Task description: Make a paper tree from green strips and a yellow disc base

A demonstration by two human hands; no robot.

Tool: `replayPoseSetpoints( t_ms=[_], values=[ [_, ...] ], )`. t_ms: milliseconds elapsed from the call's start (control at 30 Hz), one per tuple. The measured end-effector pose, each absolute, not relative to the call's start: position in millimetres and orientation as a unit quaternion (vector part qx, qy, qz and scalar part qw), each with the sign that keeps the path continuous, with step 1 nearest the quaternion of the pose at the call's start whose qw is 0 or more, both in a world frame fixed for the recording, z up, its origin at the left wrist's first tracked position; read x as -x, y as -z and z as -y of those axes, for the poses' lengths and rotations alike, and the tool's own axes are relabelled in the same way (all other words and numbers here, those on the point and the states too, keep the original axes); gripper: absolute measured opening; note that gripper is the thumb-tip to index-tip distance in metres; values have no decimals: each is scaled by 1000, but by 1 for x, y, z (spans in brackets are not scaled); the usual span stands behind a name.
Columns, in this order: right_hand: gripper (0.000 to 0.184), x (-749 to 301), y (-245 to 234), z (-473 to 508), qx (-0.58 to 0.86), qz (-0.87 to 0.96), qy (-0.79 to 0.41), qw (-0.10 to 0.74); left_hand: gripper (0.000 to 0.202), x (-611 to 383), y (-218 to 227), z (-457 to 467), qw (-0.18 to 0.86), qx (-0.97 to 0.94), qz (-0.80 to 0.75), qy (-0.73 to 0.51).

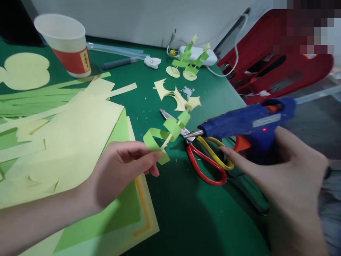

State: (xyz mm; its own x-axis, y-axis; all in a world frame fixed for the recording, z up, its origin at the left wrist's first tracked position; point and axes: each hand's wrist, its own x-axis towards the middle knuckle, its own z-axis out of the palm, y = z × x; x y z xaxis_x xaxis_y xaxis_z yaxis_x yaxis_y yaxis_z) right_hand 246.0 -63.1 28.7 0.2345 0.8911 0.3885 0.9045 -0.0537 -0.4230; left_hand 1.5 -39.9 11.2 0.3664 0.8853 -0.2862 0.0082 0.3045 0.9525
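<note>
My left hand (133,160) is closed, pinching the lower end of a small paper tree (172,129). This tree is a green paper strip wound in loops around a thin pale stick, with a yellow paper star (193,102) at its top. My right hand (290,170) grips a blue hot glue gun (239,121) by its handle, partly out of sight behind the gun. One finger reaches forward below the orange trigger (242,144). The gun's metal nozzle (194,133) points left at the tree, just right of its loops. Under the nozzle lie scissors (206,163) with red and yellow handles.
Yellow and green paper sheets (87,124) and strips cover the left side. Behind stand a paper cup (66,46), a grey-handled craft knife (119,63) and two finished paper trees (189,64) on round bases. Yellow scraps (173,94) lie mid-table. A red chair (287,60) is beyond the edge.
</note>
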Motion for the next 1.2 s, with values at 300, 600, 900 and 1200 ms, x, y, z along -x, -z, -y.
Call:
replayPoseSetpoints(
  t_ms=[300,600,900,1200],
  values=[
    [40,-273,-35,38,763,560,-118,301,23,3,-11,40,649,-507,-466,-323],
    [39,-285,3,5,803,567,-39,180,20,3,-16,41,637,-512,-471,-333],
    [11,-230,-29,40,642,649,-33,407,19,4,-17,42,657,-501,-455,-332],
    [4,-170,-27,60,489,730,-273,392,17,4,-6,41,676,-478,-422,-369]
  ],
)
